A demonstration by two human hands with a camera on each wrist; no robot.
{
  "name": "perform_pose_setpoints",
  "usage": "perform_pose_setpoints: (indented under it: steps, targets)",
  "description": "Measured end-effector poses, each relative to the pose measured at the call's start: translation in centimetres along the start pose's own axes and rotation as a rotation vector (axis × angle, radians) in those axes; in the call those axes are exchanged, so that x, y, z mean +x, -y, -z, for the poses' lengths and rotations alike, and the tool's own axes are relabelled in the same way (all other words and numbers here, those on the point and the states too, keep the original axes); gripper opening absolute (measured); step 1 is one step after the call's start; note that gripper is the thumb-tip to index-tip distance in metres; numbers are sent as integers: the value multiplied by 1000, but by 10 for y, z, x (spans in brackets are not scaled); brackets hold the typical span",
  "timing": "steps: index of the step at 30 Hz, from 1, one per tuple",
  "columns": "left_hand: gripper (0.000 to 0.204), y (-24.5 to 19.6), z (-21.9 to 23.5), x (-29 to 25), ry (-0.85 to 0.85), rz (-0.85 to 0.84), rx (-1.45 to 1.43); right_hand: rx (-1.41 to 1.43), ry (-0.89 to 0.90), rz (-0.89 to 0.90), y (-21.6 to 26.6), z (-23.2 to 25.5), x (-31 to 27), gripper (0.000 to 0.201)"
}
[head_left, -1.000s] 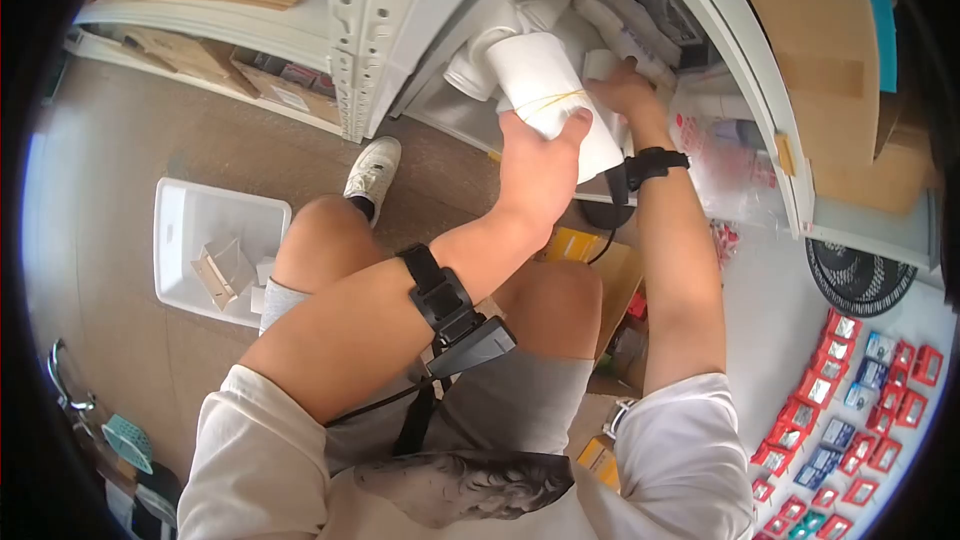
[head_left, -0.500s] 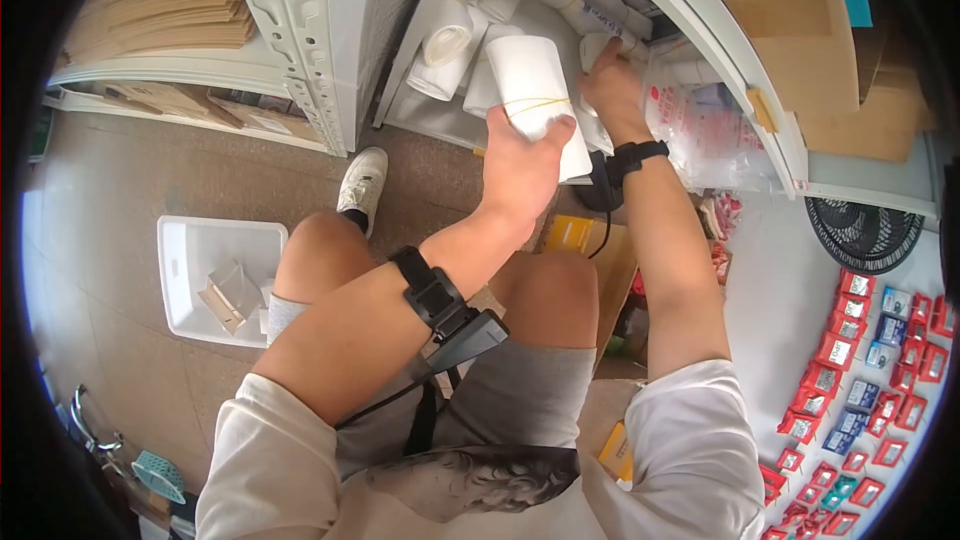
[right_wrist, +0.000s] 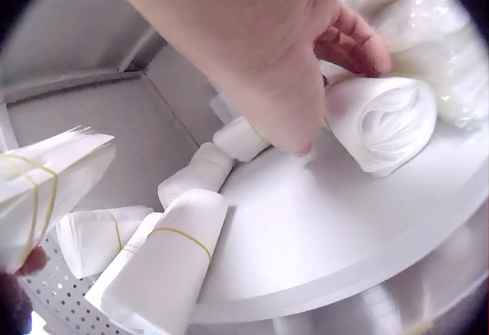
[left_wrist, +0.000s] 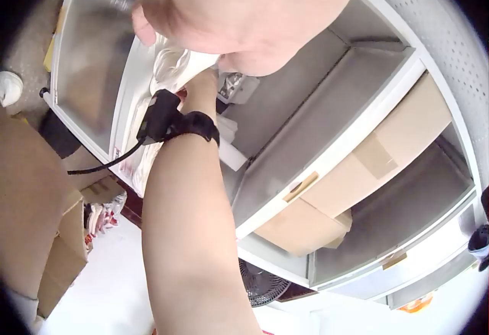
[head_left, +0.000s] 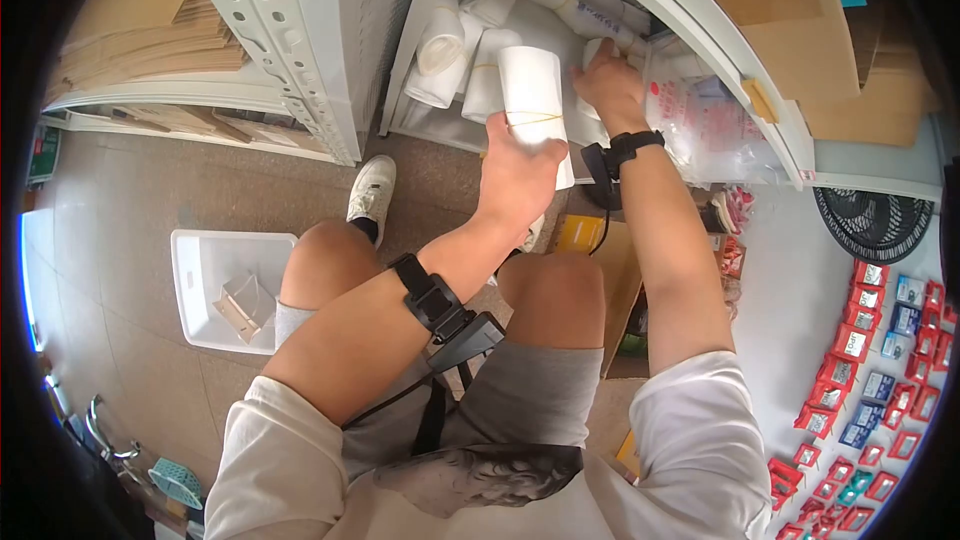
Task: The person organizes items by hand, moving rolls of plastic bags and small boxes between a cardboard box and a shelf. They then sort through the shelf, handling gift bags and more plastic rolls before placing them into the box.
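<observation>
My left hand point(head_left: 520, 170) grips a white roll point(head_left: 531, 85) of thin sheets, bound with a yellow rubber band, just in front of the shelf compartment. That roll's layered edges point(right_wrist: 53, 174) show at the left of the right wrist view. Inside the compartment, my right hand point(head_left: 610, 88) holds another white roll point(right_wrist: 386, 125), its fingers curled over the top and the thumb on the near side. Several more banded white rolls point(right_wrist: 172, 258) lie on the compartment floor to the left. In the left wrist view the left hand point(left_wrist: 244, 14) hides most of its roll.
The grey-white shelf frame point(head_left: 715, 50) borders the compartment. Clear plastic packaging point(head_left: 700, 130) lies at its right. A cardboard box point(head_left: 790, 10) sits above. A white bin point(head_left: 190, 290) stands on the floor at left, and a black fan point(head_left: 875, 225) is at right.
The view has shifted, showing more of the compartment's left rolls. My left hand has drawn its roll slightly back and more upright. The right hand stays at the roll inside the compartment.
</observation>
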State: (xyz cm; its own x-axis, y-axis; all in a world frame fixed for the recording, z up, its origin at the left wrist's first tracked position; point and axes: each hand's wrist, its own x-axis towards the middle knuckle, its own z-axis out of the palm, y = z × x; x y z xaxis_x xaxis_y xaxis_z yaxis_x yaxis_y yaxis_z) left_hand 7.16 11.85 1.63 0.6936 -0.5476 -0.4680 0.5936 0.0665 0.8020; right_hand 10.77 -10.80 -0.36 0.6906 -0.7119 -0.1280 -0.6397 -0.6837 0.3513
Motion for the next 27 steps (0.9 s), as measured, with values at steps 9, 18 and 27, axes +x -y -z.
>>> perform_pose_setpoints:
  steps: [9, 18, 27]
  targets:
    - [57, 1, 1, 1, 7, 17, -1, 68, 107, -9, -5, 7, 21, 94]
    - [59, 2, -10, -1, 44, 3, -21, 531, -343, -83, -29, 21, 14, 80]
    - [63, -3, -10, -2, 65, -2, -63, 385, -532, 31, -56, 4, 18, 75]
